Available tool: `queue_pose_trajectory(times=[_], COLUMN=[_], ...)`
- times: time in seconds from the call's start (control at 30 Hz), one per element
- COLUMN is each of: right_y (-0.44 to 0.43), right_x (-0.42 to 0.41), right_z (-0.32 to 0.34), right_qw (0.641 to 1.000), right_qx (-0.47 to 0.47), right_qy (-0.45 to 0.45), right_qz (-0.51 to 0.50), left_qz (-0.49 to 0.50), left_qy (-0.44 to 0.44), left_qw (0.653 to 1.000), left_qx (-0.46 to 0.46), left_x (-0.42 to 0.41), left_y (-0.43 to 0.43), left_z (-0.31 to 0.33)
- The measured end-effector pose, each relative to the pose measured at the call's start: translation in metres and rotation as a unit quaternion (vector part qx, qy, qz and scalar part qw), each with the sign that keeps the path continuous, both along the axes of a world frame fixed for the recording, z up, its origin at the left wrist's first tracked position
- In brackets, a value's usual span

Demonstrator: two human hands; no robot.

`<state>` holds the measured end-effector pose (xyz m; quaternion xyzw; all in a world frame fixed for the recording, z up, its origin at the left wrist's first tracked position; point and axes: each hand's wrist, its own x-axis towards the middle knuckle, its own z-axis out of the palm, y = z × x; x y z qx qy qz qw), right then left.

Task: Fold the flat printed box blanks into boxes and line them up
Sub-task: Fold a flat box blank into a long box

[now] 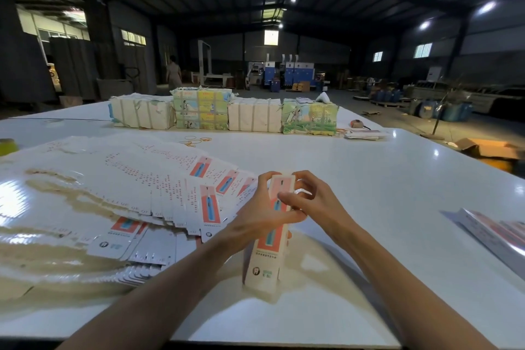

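Observation:
A tall narrow printed box (pixel 265 261), white with a red and teal panel, stands upright on the white table (pixel 383 193) in front of me. My left hand (pixel 255 214) grips its upper left side. My right hand (pixel 309 196) pinches the top flap from the right. A wide fan of flat printed box blanks (pixel 147 196) spreads over the table to the left, several showing the same red and teal print. More blanks or folded boxes (pixel 500 233) lie at the right edge.
Several wrapped bundles of printed stock (pixel 224 112) stand in a row across the far table. Rubber bands (pixel 196 140) lie before them, a small stack of cards (pixel 366 133) at far right. A yellow-green roll (pixel 7 146) sits at far left. A person stands far back in the warehouse.

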<state>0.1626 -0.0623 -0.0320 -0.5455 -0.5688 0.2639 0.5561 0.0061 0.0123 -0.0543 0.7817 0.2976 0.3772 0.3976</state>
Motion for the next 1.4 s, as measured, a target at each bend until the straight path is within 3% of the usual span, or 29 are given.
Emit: queue_pose_trajectory(times=[0.17, 0.27, 0.37, 0.63, 0.77, 0.97, 1.13, 1.4], right_y=[0.002, 0.004, 0.005, 0.003, 0.004, 0.006, 0.005, 0.004], right_x=[-0.002, 0.003, 0.009, 0.015, 0.014, 0.0, 0.003, 0.004], right_z=[-0.002, -0.001, -0.004, -0.002, -0.003, 0.0, 0.003, 0.003], right_qw=[0.999, 0.994, 0.993, 0.995, 0.993, 0.993, 0.976, 0.969], right_qx=[-0.011, -0.008, -0.017, 0.073, 0.067, 0.05, -0.002, -0.017], right_qy=[0.035, 0.109, 0.113, -0.063, -0.094, 0.079, 0.209, 0.248], right_qz=[-0.011, -0.028, -0.042, -0.029, -0.029, -0.066, -0.062, 0.0], left_qz=[-0.008, -0.029, -0.046, -0.048, -0.053, -0.042, -0.051, 0.01], left_qy=[-0.006, 0.043, 0.078, 0.072, 0.054, 0.107, 0.128, 0.157], left_qw=[1.0, 0.999, 0.996, 0.996, 0.996, 0.993, 0.99, 0.987], left_qx=[-0.006, -0.01, -0.008, -0.022, -0.049, -0.011, -0.043, 0.035], left_x=[-0.002, -0.007, -0.009, -0.01, -0.008, -0.01, -0.009, -0.013], left_y=[0.0, -0.002, -0.004, -0.003, 0.001, 0.001, -0.001, -0.002], left_z=[0.002, 0.006, 0.008, 0.01, 0.008, 0.014, 0.015, 0.015])
